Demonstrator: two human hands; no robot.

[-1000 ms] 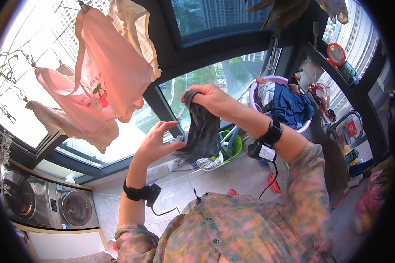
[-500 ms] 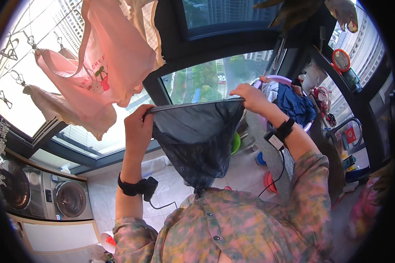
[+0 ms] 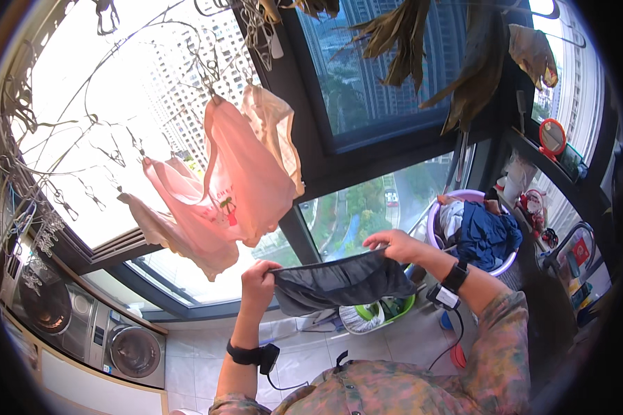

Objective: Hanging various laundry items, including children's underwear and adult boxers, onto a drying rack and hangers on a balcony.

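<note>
A dark grey garment (image 3: 332,282) with a waistband-like top edge is stretched sideways between my hands in front of me. Its lower part is gathered up and sags slightly. My left hand (image 3: 259,278) is closed around the left end of the edge, and my right hand (image 3: 396,245) pinches the right end. Up and to the left, a pink top (image 3: 253,166) with a cherry print hangs from clips, beside a paler cloth (image 3: 180,238). My left hand is just below and to the right of these hanging pieces.
A purple basin (image 3: 509,264) of clothes stands right of my right hand. A green basin (image 3: 401,311) with a white brush (image 3: 361,318) is on the floor beyond the garment. Clip hangers (image 3: 211,72) crowd the upper left. Dried leaves (image 3: 394,41) hang overhead. Washing machines (image 3: 135,351) stand lower left.
The view has tilted up and left, showing more hangers. The garment, which hung down long like a bag, is now a shorter band between my hands. Both hands keep their grip.
</note>
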